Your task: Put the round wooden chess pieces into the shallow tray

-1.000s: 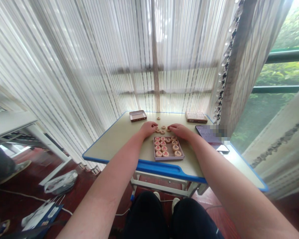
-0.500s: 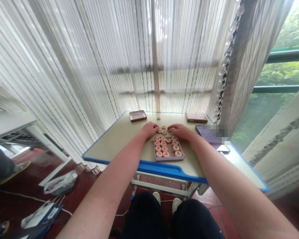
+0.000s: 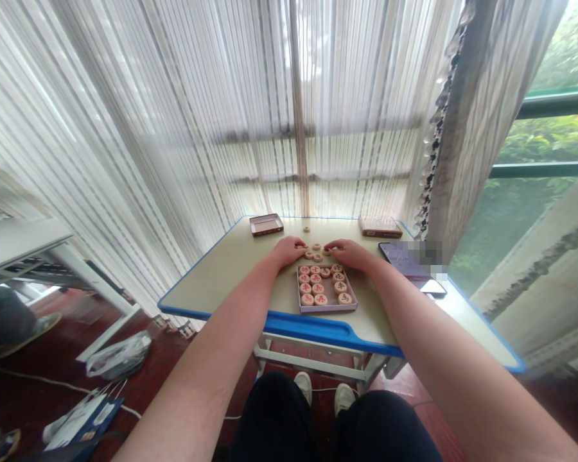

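My left hand (image 3: 288, 250) rests on the table behind the box, its fingers curled down over Chinese chess pieces that they partly hide. Opposite it, my right hand (image 3: 347, 253) has its fingertips closed on a round wooden Chinese chess piece (image 3: 326, 252). Between the hands lie several loose pieces, among them one at the back (image 3: 316, 246) and one in front (image 3: 318, 257). Nearer to me sits a shallow open box (image 3: 328, 308), with red-marked pieces in two columns on its left and dark-marked pieces along its right side and top.
An open box lid or tray (image 3: 266, 224) lies at the table's back left, a closed flat box (image 3: 380, 226) at the back right. A single piece (image 3: 307, 229) is near the back edge. A tablet (image 3: 404, 260) and a phone (image 3: 433, 288) lie on the right. Blue trim edges the table (image 3: 212, 269).
My left hand has shifted slightly left, and a piece now shows by its fingertips. My right hand stays almost in place. The box contents look the same.
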Demonstrator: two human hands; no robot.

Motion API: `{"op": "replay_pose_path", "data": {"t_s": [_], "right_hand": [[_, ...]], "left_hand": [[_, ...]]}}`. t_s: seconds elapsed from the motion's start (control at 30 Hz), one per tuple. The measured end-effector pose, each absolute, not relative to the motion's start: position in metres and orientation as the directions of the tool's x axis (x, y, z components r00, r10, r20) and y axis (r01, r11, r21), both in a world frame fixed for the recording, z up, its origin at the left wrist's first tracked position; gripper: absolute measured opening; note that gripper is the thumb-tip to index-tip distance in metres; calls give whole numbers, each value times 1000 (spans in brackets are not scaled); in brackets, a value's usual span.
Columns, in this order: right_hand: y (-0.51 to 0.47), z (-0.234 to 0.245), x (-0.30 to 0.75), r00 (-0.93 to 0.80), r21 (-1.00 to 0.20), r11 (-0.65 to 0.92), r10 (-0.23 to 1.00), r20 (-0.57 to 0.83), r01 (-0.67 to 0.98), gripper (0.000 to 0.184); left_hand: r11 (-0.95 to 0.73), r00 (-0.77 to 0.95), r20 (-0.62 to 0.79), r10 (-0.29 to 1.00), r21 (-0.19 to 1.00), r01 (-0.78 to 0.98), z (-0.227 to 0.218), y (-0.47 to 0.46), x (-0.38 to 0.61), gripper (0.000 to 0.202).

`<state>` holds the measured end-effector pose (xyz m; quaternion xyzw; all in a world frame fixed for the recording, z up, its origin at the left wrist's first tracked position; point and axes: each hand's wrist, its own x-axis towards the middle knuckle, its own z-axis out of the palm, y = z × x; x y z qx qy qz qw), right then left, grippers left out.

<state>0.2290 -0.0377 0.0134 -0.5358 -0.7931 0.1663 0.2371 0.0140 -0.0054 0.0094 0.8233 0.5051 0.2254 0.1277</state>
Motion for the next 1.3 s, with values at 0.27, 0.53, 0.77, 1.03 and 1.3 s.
{"op": "replay_pose_path", "data": {"t_s": [0.27, 0.53, 0.77, 1.03, 1.3], "right_hand": [[-41, 15, 226, -225, -429, 380, 902, 369, 819, 32], [-49, 22, 215, -217, -568, 507, 838, 500, 648, 28], [-56, 28, 208, -141, -662, 480, 856, 498, 576, 24], [-59, 33, 205, -92, -690, 481, 849, 520, 540, 24], [-60, 35, 204, -84, -644, 479, 835, 544, 596, 21]], "left_hand": [[-477, 343, 331, 879, 580, 661, 9, -6, 17, 32], [-389, 285, 319, 904, 892, 233, 18, -14, 26, 54], [-362, 391, 306, 868, 929, 77, 23, -22, 29, 49], [-373, 374, 338, 864, 927, 25, 28, -25, 30, 46], [-336, 324, 270, 907, 927, 167, 31, -31, 31, 39]]}}
